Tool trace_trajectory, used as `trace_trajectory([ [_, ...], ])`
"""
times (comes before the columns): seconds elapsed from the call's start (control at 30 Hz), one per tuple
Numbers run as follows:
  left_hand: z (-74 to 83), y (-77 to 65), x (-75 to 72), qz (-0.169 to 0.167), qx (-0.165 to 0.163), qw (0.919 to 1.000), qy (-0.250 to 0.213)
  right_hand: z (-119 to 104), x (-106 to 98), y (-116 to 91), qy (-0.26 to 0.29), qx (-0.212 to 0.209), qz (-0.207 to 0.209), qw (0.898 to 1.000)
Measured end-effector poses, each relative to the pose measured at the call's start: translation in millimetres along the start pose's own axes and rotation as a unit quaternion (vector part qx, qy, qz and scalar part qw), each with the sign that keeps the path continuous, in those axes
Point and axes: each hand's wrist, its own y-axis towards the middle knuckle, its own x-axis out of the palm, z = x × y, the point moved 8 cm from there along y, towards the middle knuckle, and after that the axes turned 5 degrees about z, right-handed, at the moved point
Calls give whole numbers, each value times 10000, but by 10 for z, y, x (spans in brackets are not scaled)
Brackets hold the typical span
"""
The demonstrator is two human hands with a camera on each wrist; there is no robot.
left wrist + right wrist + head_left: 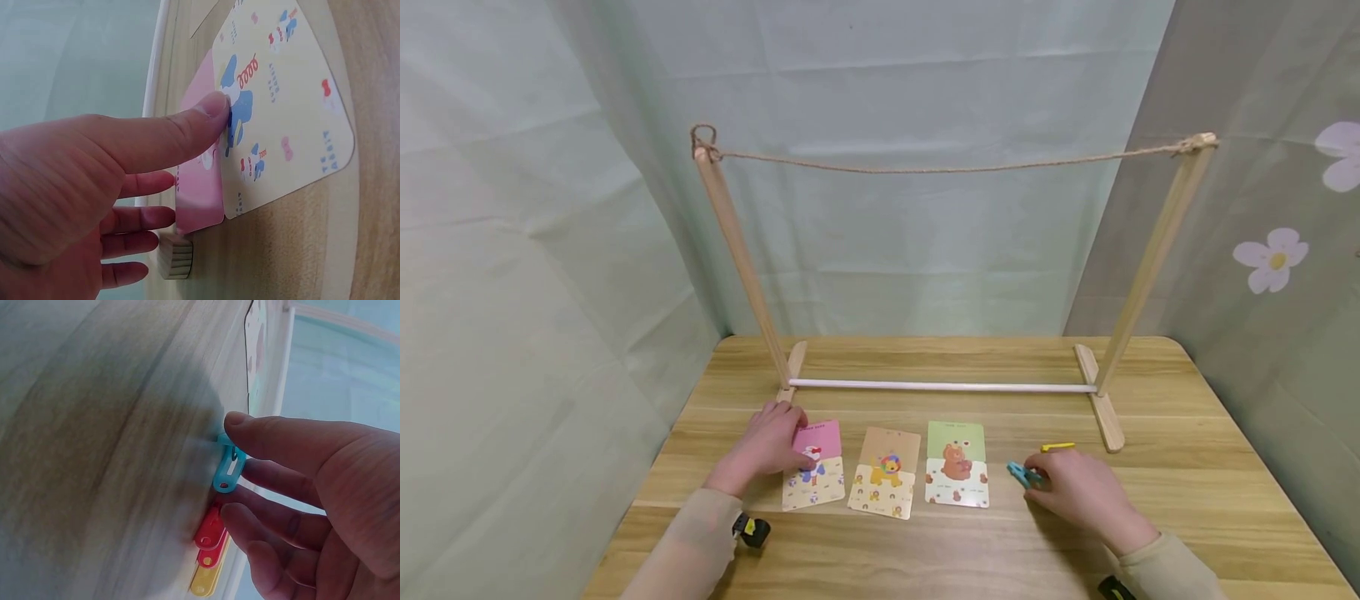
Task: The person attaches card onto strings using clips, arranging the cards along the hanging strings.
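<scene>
Near the left upright, my left hand [769, 442] reaches over a pink-and-cream rabbit card [826, 490]. In the left wrist view its thumb [209, 112] rests on the card's face, while the other fingers extend loosely by the pink edge. To its right lie a lion card [883, 492] and a green-topped bear card [957, 487]. On the right side, my right hand [1078, 493] pinches a light-blue clothespin [229, 467] between thumb and index finger, close over the table. Red clothespins [209, 534] and a yellow clothespin [1057, 447] lie beside that hand.
Behind the cards stands a wooden frame with a left upright [741, 250], a right upright [1153, 250] and a white bottom bar [940, 386]. A sagging twine [917, 171] joins the tops. Cloth curtains [887, 250] surround the wooden table [940, 554].
</scene>
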Motion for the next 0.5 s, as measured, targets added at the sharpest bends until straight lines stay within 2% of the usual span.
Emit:
trace_trajectory([
  [0.27, 14, 4, -10, 43, 34, 10000, -20, 8, 29, -3, -21, 16, -40, 10000],
  [0.5, 15, 4, -8, 23, -76, 9999, -68, -15, 33, 3, -69, 5, -67, 10000],
])
